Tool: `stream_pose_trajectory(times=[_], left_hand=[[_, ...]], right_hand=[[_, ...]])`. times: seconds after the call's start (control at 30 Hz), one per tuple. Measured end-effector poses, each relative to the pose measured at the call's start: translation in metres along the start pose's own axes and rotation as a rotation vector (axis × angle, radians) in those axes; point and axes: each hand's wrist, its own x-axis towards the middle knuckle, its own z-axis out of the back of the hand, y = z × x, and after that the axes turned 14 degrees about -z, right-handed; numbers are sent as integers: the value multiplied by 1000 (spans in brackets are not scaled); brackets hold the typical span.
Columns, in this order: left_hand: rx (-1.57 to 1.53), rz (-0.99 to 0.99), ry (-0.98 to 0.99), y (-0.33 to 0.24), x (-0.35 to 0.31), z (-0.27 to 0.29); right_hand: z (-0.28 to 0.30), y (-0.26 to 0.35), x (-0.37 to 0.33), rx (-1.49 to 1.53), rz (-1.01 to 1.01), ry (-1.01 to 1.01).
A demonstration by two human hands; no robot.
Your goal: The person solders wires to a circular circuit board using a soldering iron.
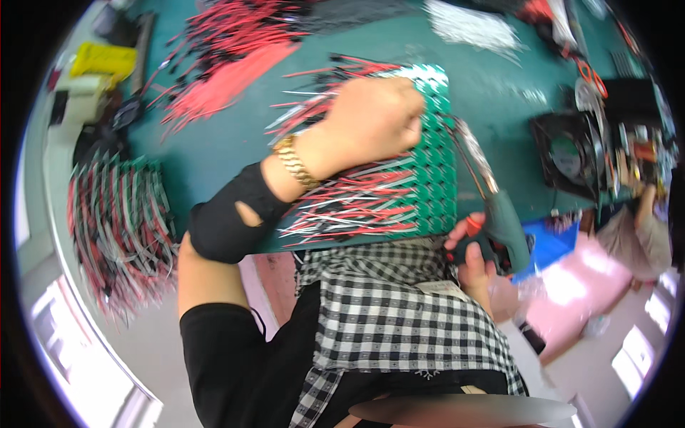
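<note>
A green circuit board panel (437, 182), divided into several small round units, lies near the table's front edge. Rows of red, white and black wires (360, 203) stretch leftward from it. My left hand (374, 118) is closed over the upper part of the panel, and its fingertips hide whatever they pinch. To the right, my right hand (472, 257) grips a dark green soldering gun (505, 225) with red parts near the fingers. Its long thin metal tip reaches up and left to the panel's right side, close to my left hand.
Red and black wire bundles (235, 71) lie at the back left, white wires (474, 30) at the back. Wired boards (121, 228) hang over the left edge. A black fan (571, 153) and orange-handled scissors (592, 80) are at right. Another person's arm (644, 210) shows far right.
</note>
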Motion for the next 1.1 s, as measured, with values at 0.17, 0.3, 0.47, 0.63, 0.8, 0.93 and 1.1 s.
stream_pose_trajectory(times=[0.17, 0.3, 0.47, 0.63, 0.8, 0.93, 1.1], left_hand=[[-48, -14, -5, -3, -2, -2], [127, -15, 208, 0, 8, 23], [626, 494, 409, 68, 5, 109], [381, 628, 382, 116, -19, 133], [331, 487, 301, 120, -25, 134], [358, 468, 342, 125, -25, 124], [377, 460, 260, 130, -28, 134]], right_hand=[[-1, -10, 3, 74, 139, 15], [-1, -15, 8, 84, 195, 57], [-5, -22, 11, 126, 227, 98], [-2, -23, 16, 127, 225, 118], [-4, -26, 18, 102, 266, 113], [-4, -27, 17, 113, 289, 95], [-4, -29, 18, 107, 280, 114]])
